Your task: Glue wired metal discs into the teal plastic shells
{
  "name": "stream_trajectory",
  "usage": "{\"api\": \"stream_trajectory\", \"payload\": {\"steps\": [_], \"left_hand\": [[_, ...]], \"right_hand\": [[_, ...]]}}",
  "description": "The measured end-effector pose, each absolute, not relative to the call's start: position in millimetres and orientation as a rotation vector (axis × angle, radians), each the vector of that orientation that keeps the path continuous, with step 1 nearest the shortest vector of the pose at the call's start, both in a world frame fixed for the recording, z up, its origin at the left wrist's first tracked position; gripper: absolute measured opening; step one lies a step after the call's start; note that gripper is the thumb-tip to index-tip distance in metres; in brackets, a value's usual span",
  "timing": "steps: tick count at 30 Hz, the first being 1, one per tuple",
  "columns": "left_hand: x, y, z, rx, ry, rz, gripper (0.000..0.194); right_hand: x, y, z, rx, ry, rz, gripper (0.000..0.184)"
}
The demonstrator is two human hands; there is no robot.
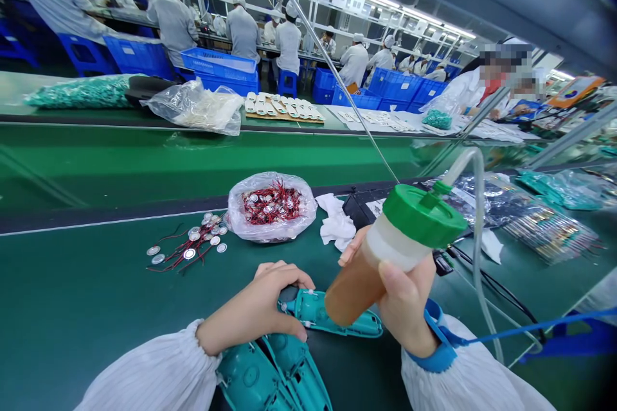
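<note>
My left hand [263, 305] is closed over one end of a teal plastic housing [332, 321] lying on the green bench. My right hand [402, 298] grips a tilted bottle [380, 257] of brownish liquid with a green cap [424, 213]; a clear tube [477, 205] runs from the cap. The bottle's lower end hangs just above the housing. More teal housings [270, 376] lie stacked near my left sleeve. A blue strap circles my right wrist.
A plastic bag [272, 207] of small discs with red wires sits ahead, with loose discs [190, 247] to its left and a white cloth [336, 223] to its right. A green conveyor [193, 164] runs beyond. Several workers stand at far benches among blue crates.
</note>
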State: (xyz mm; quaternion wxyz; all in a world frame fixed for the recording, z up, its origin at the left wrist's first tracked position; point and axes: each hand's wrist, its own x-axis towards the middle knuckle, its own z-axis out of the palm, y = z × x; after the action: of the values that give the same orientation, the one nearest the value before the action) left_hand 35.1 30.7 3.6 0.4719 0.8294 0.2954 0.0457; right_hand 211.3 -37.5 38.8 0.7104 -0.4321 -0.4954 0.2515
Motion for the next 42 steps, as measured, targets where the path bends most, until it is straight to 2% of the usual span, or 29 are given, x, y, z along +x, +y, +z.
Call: {"api": "stream_trajectory", "payload": {"steps": [8, 16, 42], "left_hand": [[36, 29, 5, 2.009, 0.771, 0.093, 0.050], [36, 28, 9, 1.987, 0.789, 0.077, 0.049], [36, 30, 9, 2.031, 0.783, 0.025, 0.050]], "right_hand": [[215, -24, 36, -0.937, -0.831, 0.674, 0.023], [216, -28, 32, -0.868, -0.863, 0.639, 0.018], [214, -35, 31, -0.875, -0.850, 0.611, 0.024]]}}
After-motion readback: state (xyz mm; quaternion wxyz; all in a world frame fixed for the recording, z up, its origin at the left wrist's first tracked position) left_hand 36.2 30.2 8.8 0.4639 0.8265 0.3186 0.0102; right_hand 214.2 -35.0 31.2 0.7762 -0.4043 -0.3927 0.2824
